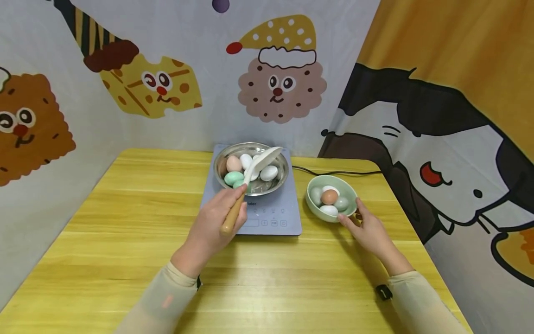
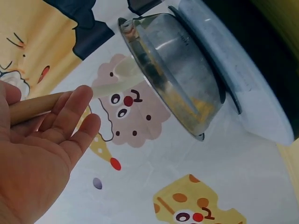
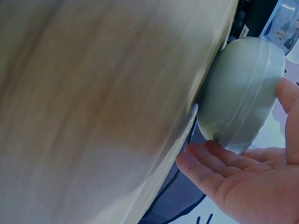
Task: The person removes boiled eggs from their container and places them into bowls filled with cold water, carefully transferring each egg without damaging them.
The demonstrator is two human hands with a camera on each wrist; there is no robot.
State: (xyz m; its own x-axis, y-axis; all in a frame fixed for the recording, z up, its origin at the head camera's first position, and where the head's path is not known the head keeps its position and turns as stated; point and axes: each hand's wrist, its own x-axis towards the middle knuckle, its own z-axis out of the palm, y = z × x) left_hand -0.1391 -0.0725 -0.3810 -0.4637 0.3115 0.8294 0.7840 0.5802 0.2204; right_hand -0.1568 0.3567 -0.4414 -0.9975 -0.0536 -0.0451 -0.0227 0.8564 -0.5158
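Observation:
My left hand grips the wooden handle of a spoon; its white head is over the metal basin. In that basin lie several eggs, among them a pinkish egg, a green egg and a white egg. At the right, my right hand holds the side of a pale green bowl, thumb at the rim. The right wrist view shows the fingers against the bowl's lower side. Inside the bowl sit a brown egg and several white and pale green ones.
Under the basin is a flat induction cooker with a touch panel at its front. Its black cord runs right along the back of the wooden table. A cloth printed with cartoon figures hangs behind the table.

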